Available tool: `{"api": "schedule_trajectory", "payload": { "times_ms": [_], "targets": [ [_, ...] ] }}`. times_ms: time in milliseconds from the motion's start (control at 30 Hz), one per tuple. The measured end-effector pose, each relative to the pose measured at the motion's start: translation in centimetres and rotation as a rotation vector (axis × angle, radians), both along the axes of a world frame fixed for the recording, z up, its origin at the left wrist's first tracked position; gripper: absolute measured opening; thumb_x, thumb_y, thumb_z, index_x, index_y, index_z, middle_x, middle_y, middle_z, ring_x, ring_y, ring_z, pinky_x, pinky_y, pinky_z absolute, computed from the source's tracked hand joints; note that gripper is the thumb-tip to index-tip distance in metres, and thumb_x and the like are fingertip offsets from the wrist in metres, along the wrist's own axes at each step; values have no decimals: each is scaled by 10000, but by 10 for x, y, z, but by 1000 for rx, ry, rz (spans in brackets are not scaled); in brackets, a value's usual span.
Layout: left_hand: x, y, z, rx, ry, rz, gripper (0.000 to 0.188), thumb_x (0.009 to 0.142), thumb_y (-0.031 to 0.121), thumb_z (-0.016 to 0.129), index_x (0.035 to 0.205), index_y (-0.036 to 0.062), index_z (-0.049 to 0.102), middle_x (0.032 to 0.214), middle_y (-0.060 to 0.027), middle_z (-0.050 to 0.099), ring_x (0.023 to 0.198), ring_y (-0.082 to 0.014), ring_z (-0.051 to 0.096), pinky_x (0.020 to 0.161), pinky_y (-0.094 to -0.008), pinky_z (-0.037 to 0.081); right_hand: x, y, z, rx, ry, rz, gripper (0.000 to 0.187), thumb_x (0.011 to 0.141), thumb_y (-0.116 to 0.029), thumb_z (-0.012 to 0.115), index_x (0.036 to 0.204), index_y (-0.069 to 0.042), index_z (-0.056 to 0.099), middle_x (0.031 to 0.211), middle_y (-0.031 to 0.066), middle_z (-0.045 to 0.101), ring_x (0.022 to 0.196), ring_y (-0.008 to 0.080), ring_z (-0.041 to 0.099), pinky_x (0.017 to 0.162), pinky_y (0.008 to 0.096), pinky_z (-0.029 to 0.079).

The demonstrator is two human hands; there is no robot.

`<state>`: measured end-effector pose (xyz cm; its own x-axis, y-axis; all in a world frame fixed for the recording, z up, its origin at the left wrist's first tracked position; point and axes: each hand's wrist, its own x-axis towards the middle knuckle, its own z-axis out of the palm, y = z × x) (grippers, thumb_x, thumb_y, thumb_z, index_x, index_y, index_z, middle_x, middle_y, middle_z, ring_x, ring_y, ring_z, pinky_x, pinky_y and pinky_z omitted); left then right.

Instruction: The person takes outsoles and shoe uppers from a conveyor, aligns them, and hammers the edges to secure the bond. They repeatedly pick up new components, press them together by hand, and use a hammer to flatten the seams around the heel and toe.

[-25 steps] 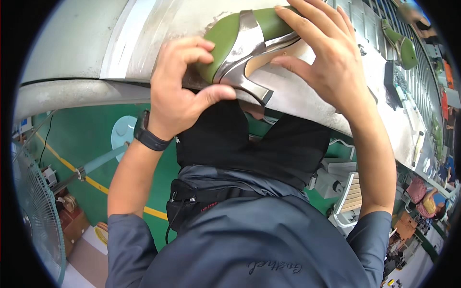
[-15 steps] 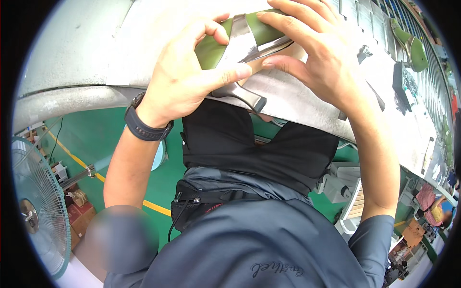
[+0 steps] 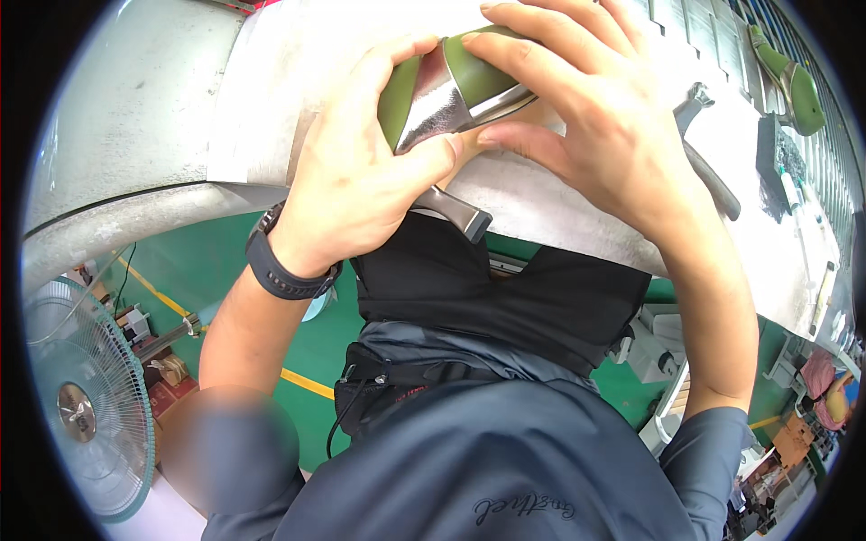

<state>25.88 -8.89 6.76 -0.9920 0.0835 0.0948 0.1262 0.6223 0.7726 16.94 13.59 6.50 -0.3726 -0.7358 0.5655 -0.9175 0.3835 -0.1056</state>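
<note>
Both my hands hold a green shoe last (image 3: pixel 492 68) with a shiny silver strap (image 3: pixel 437 99) across it, over the near part of the worktable. My left hand (image 3: pixel 352 171), with a black watch on the wrist, wraps the last's left end, its thumb at the strap's lower edge. My right hand (image 3: pixel 591 99) curves over the right end, fingers on top and thumb beneath. A tan strip shows between the thumbs. Below my left thumb, a dark metallic piece with a blocky black end (image 3: pixel 474 224) sticks out past the table edge; whether it joins the last is hidden.
On the pale worktable (image 3: pixel 253 135), a metal hand tool with a dark handle (image 3: pixel 713 180) lies right of my right hand. Farther right are a black block (image 3: pixel 771 167) and another green last (image 3: pixel 798 95) by a slatted rack. A fan (image 3: pixel 86 406) stands at lower left.
The view has shifted slightly, so the table and tool sit a bit differently. Both hands keep hold of the last, which has turned slightly; my left fingers have moved up along its far side.
</note>
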Motion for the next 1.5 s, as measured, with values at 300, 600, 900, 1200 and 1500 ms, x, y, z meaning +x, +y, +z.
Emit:
{"api": "schedule_trajectory", "payload": {
  "times_ms": [300,600,900,1200,1500],
  "targets": [
    [2,-5,-7,42,77,-85,667,908,43,661,1532,-35,439,1505,-173,518,1431,-267,491,1210,-391,366,-15,-6,-26,-109,261,17,620,765,-470,814,1276,-136,701,1302,102,628,1265,318,576,1070,641,406],
    [7,-1,-12,150,76,-31,688,895,-5,656,1541,-45,422,1562,-181,483,1487,-280,448,1234,-400,341,0,-13,17,-24,-188,-12,621,682,-325,909,1231,-114,708,1228,99,659,1197,332,601,1053,579,436],
    [4,-3,-8,25,78,-48,725,887,21,674,1556,-45,401,1553,-178,491,1458,-265,470,1212,-385,355,-8,-21,51,318,-326,-89,638,682,-267,928,1228,-48,681,1254,165,651,1192,381,596,1030,519,462],
    [-21,2,6,-142,75,-95,745,860,159,805,1489,-64,474,1405,-219,559,1290,-334,590,1100,-394,464,-45,21,16,98,-143,134,815,714,-367,941,1370,4,632,1406,257,582,1299,416,554,1075,481,474],
    [-25,8,-1,-72,47,-94,708,885,109,789,1493,-39,458,1333,-152,554,1167,-249,607,1005,-353,508,-32,3,37,140,-415,11,664,775,-325,896,1355,-77,688,1352,153,654,1292,372,585,1065,458,503]
  ]
}}
